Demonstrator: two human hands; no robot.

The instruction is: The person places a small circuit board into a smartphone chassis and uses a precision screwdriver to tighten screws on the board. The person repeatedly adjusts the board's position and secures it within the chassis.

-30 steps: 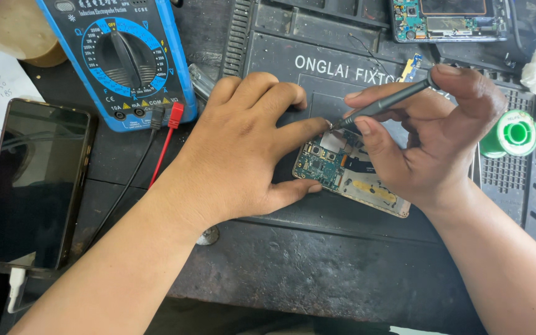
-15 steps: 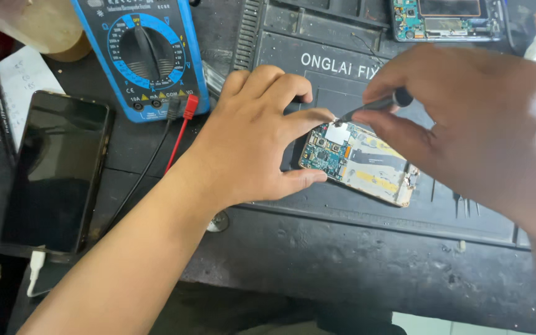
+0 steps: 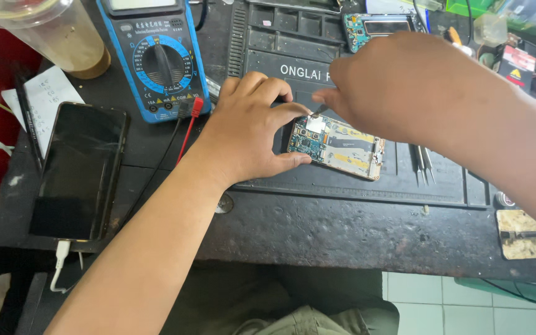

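An opened phone with its circuit board exposed [image 3: 342, 149] lies on a dark work mat [image 3: 367, 186]. My left hand [image 3: 249, 130] pinches the phone's left end between thumb and fingers, holding it against the mat. My right hand [image 3: 398, 87] comes in from the right, raised toward the camera, and grips a thin dark tool [image 3: 319, 111] whose tip touches the board near a small silver shield. Most of the tool is hidden by the hand.
A blue multimeter [image 3: 156, 59] with a red lead [image 3: 190, 124] sits at the back left. A black phone [image 3: 79, 170] on a white cable lies at the left. Tweezers [image 3: 422, 162] rest right of the board. Another circuit board [image 3: 379, 26] lies at the back, and a plastic cup [image 3: 57, 31] stands far left.
My right hand has risen toward the camera and shifted left over the board, now covering most of the tool. The view has shifted, and my left hand still holds the phone.
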